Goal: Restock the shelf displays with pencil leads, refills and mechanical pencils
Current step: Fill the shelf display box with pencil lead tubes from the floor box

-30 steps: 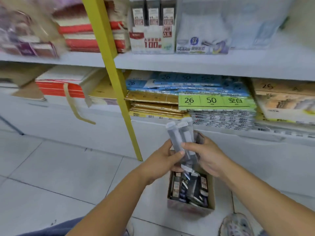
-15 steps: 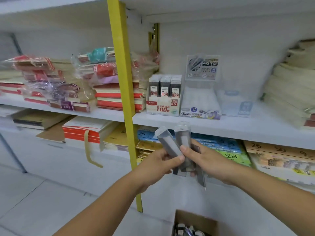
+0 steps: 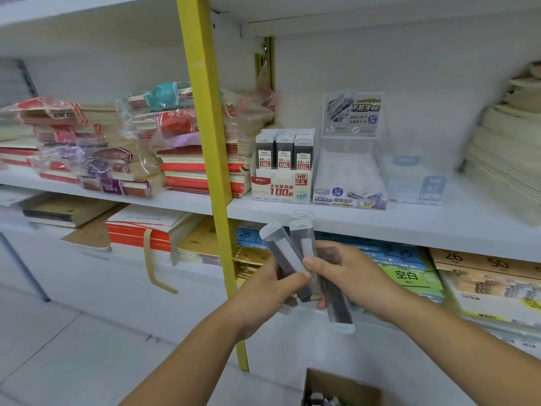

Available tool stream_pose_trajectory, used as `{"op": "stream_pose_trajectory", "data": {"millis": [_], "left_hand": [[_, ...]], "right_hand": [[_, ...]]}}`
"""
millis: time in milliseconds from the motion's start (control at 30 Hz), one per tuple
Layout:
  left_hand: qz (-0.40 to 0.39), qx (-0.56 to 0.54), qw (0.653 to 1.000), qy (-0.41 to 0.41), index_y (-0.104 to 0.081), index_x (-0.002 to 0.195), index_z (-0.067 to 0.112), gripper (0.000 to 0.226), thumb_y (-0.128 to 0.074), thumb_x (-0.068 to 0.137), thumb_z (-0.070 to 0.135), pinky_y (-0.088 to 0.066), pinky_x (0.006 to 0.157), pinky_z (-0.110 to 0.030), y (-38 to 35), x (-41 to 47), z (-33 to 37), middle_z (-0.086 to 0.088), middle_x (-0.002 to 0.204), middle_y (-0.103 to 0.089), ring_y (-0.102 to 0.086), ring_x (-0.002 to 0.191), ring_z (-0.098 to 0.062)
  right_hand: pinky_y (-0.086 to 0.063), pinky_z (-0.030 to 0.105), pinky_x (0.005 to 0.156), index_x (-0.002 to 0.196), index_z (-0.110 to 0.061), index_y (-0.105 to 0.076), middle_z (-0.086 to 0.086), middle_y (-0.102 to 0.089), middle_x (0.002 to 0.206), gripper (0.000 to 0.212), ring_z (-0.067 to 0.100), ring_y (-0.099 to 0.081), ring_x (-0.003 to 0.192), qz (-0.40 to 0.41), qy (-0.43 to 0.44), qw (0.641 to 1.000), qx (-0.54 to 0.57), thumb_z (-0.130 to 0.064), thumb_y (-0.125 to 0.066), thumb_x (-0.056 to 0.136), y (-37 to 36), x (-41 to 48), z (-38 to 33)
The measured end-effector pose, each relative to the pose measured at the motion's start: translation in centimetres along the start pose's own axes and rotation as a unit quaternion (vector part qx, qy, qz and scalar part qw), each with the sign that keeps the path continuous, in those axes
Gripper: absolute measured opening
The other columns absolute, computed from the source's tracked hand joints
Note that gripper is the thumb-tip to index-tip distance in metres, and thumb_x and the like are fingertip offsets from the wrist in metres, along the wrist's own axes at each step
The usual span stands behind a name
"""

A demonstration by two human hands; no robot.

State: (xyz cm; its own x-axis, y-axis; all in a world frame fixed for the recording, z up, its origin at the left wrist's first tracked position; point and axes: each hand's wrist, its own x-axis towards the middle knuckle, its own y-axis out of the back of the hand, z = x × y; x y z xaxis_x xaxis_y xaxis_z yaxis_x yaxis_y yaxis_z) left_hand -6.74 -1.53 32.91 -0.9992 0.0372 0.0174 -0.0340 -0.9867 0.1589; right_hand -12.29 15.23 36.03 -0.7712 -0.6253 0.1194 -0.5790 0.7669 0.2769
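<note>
Sliding to the bottom edge as the view lifts, the cardboard box (image 3: 342, 385) holds more stock. Above it, at lower centre, the left hand (image 3: 263, 291) and right hand (image 3: 348, 276) each grip lead tubes (image 3: 281, 250), none yet placed. Beyond, at centre, the display box (image 3: 282, 183) already looks partly filled.

The left hand (image 3: 270, 287) and right hand (image 3: 349, 273) met just below centre. The left hand gripped one clear lead tube (image 3: 279, 249) tilted toward eleven o'clock. The right hand clutched a bundle of lead tubes (image 3: 304, 240), some pointing to twelve and one toward five. At twelve o'clock from the hands, on the white shelf (image 3: 409, 224), stood a white display box (image 3: 281, 187) holding upright dark lead cases (image 3: 284, 155). A clear display case (image 3: 351, 174) sat just beside it at three o'clock. A yellow upright (image 3: 205, 127) rose at ten o'clock, and a cardboard box (image 3: 344, 382) sat at six.
</note>
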Motion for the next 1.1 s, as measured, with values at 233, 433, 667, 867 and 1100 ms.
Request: {"op": "stream_pose_trajectory", "data": {"millis": [233, 433, 667, 867, 1100], "left_hand": [[0.014, -0.001, 1.0, 0.011, -0.057, 0.119, 0.042, 0.031, -0.064, 0.088, 0.046, -0.05, 0.07, -0.018, 0.5, 0.2, 0.0, 0.018, 0.101, -0.071, -0.068, 0.089, 0.001], [0.047, -0.045, 0.998, 0.023, -0.059, 0.119, 0.034, 0.026, -0.064, 0.094, 0.028, -0.055, 0.079, -0.025, 1.4, 0.9, -0.4, 0.013, 0.103, -0.074, -0.07, 0.095, -0.005], [0.051, -0.135, 0.989, 0.031, -0.057, 0.124, 0.009, 0.028, -0.054, 0.097, 0.009, -0.06, 0.078, -0.035, 2.3, 1.3, -0.6, -0.008, 0.103, -0.076, -0.073, 0.1, -0.023], [0.054, -0.096, 0.994, 0.013, -0.059, 0.121, 0.017, 0.024, -0.055, 0.098, 0.015, -0.056, 0.071, -0.026, 1.8, 1.5, 0.0, 0.002, 0.094, -0.075, -0.068, 0.075, -0.009], [0.055, -0.101, 0.993, 0.001, -0.058, 0.122, 0.031, 0.023, -0.057, 0.1, 0.026, -0.058, 0.074, -0.026, 1.5, 1.5, 0.2, 0.006, 0.089, -0.075, -0.069, 0.076, -0.008]], "right_hand": [[-0.057, 0.029, 0.057, 0.109, -0.032, -0.067, -0.001, -0.074, 0.092, 0.017, 0.016, -0.069, 0.061, -0.012, 0.015, 0.999, -0.033, -0.028, -0.057, 0.096, 0.3, 0.6, 0.1], [-0.059, 0.037, 0.061, 0.095, -0.025, -0.065, 0.003, -0.069, 0.072, 0.014, 0.021, -0.068, 0.065, 0.036, 0.017, 0.997, -0.06, -0.03, -0.052, 0.098, 1.3, 1.3, 0.9], [-0.048, 0.02, 0.056, 0.092, -0.031, -0.046, -0.012, -0.049, 0.067, 0.037, 0.0, -0.048, 0.053, 0.016, 0.001, 0.987, -0.157, -0.067, -0.045, 0.082, 1.6, 1.1, 1.3], [-0.043, 0.04, 0.098, 0.129, -0.02, -0.051, 0.003, -0.054, 0.133, 0.033, 0.02, -0.049, 0.123, -0.07, 0.003, 0.98, -0.187, -0.022, -0.045, 0.097, 1.0, 0.8, 2.5], [-0.053, 0.026, 0.083, 0.135, -0.052, -0.04, -0.026, -0.05, 0.125, 0.041, -0.001, -0.056, 0.101, -0.066, -0.004, 0.978, -0.197, -0.032, -0.046, 0.1, 1.6, 0.4, 1.1]]}}
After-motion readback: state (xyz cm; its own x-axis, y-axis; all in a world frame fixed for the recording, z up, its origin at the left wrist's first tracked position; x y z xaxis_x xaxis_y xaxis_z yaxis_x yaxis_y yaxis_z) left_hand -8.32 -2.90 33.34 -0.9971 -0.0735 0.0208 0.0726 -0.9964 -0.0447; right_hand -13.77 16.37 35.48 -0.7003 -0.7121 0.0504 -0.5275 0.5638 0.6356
